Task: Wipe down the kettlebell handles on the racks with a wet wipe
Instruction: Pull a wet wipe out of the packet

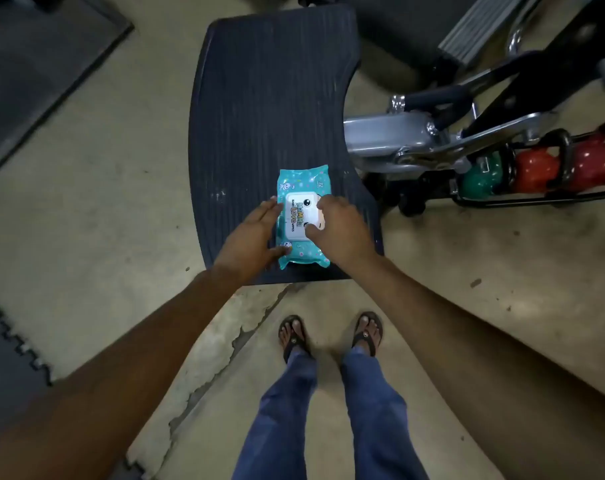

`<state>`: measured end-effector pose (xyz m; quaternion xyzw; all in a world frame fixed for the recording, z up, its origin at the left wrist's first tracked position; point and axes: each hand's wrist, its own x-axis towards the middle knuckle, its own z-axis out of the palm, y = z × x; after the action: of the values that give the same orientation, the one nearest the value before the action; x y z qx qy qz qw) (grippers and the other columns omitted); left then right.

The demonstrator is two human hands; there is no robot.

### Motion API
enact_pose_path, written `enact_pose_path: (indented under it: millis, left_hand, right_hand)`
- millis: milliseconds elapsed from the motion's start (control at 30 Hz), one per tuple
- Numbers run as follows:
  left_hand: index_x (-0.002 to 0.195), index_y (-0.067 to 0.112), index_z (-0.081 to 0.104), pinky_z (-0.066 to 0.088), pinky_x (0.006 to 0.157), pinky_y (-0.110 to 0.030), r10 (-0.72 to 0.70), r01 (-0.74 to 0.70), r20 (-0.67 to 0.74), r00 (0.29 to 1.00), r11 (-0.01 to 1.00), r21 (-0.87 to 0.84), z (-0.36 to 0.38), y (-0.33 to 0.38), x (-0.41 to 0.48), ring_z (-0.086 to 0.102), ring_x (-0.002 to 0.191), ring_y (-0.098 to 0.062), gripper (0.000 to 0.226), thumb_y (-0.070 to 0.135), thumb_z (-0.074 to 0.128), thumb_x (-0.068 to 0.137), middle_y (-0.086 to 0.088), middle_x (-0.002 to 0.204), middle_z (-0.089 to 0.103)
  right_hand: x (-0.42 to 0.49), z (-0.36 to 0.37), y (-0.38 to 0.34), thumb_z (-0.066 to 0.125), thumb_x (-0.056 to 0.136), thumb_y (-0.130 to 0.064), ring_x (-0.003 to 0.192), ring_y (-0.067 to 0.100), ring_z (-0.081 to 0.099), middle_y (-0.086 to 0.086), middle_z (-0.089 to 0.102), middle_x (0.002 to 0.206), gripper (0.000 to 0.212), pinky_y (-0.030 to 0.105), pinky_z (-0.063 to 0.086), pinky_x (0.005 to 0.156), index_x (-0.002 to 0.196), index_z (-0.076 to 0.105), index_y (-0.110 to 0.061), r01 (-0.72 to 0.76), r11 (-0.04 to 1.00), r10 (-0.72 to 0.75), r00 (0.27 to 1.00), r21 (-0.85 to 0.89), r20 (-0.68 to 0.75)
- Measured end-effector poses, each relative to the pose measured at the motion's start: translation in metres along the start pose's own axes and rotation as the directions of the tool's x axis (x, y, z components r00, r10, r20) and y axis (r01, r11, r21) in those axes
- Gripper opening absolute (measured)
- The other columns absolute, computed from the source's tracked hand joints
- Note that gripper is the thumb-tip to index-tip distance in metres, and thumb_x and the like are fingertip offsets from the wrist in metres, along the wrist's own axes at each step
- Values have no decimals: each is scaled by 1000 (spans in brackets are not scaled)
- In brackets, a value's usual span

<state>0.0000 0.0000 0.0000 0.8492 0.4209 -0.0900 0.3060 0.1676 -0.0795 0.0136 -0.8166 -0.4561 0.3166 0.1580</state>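
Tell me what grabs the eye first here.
A teal wet wipes pack lies on the dark ribbed platform at centre, the left hand flat against its side and the right hand curled over its white lid. At the right edge, green and red kettlebells sit in a black rack.

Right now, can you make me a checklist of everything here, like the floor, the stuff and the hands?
Surface: dark ribbed mat on a cracked concrete floor.
Job's things: wipe pack lies flat on the mat, lid down; green kettlebell and red kettlebells sit in the rack, untouched.
Clutter: nothing seen.
Grippers: left hand steadies the pack's side, fingers straight; right hand curls on the lid.
Cables: nothing seen.
Surroundings: silver machine frame beside the mat; floor mats at far left.
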Motion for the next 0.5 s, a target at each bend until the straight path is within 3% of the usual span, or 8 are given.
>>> enact_pose_path:
  millis: [167,500]
  left_hand:
    - [160,24,18,35,116,-41,42,-47,68,997,996,70,9,-13,12,23,151,-17,92,38,74,88,7,168,11]
    - [154,19,35,41,111,-37,41,-39,-79,996,999,23,23,-25,20,42,140,-18,86,41,78,84,3,160,34]
  right_hand:
    - [10,19,-12,73,87,-32,111,31,61,11,56,124,47,37,49,83,124,58,-7,-62,994,60,998,-87,-18]
    - [27,28,-13,71,91,-38,116,23,59,7,53,130,52,32,50,86,132,56,-10,-8,988,-5,997,-154,-81]
